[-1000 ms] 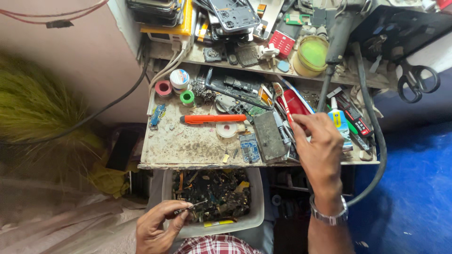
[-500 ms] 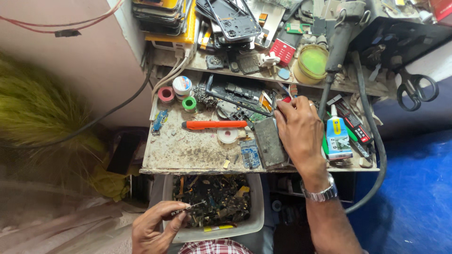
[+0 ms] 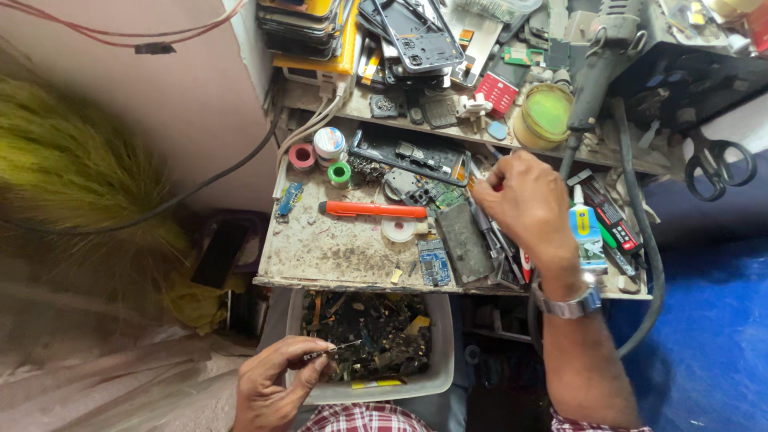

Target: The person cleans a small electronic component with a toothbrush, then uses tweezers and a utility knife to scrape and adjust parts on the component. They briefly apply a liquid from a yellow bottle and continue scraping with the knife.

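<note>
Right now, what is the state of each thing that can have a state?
Left hand: pinching tweezers.
Right hand: reaching among tools on the bench.
Grey bin: full of scrap parts.
Scissors: hanging, closed.
Orange knife: lying flat.

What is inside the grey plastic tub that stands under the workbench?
The grey plastic tub holds a heap of dark circuit boards and small yellow scraps. Its bottom is covered by the heap, and the left hand hides one corner.

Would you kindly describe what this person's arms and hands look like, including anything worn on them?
Both hands are bare, with no gloves. The right hand has a silver metal-band wristwatch on its wrist, and the forearm below it is uncovered. The left hand shows no watch, ring or sleeve in view.
</note>
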